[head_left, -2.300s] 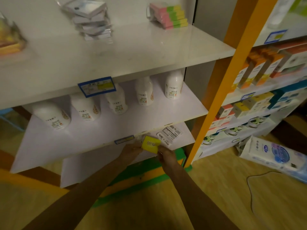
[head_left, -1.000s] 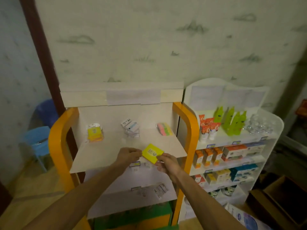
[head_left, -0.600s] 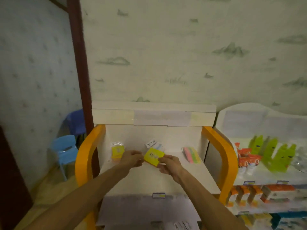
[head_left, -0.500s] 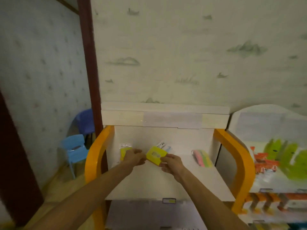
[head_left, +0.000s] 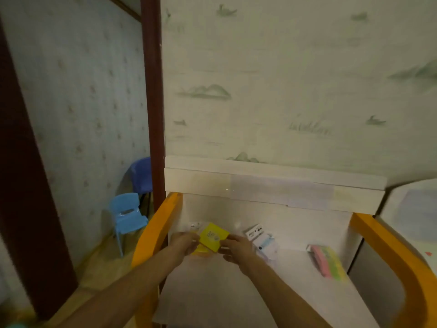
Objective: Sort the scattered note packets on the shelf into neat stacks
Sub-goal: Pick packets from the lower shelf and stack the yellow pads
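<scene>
Hands share one yellow note packet (head_left: pixel 214 236), tilted, above the yellow stack (head_left: pixel 201 250) at far left of the top shelf (head_left: pixel 236 292). Left hand (head_left: pixel 183 242) pinches its left edge w/ curled fingers; right hand (head_left: pixel 237 246) pinches the right edge, prob. to square it before setting down. Stack is mostly hidden by the hands, so alignment can't be judged. White/blue packets (head_left: pixel 262 240) sit just right of the right hand; pink-green pad stack (head_left: pixel 327 261) well apart, far right. Orange side rail (head_left: pixel 156 230) is close by the left wrist. Blue chairs (head_left: pixel 127 216) stand on the floor, left.
</scene>
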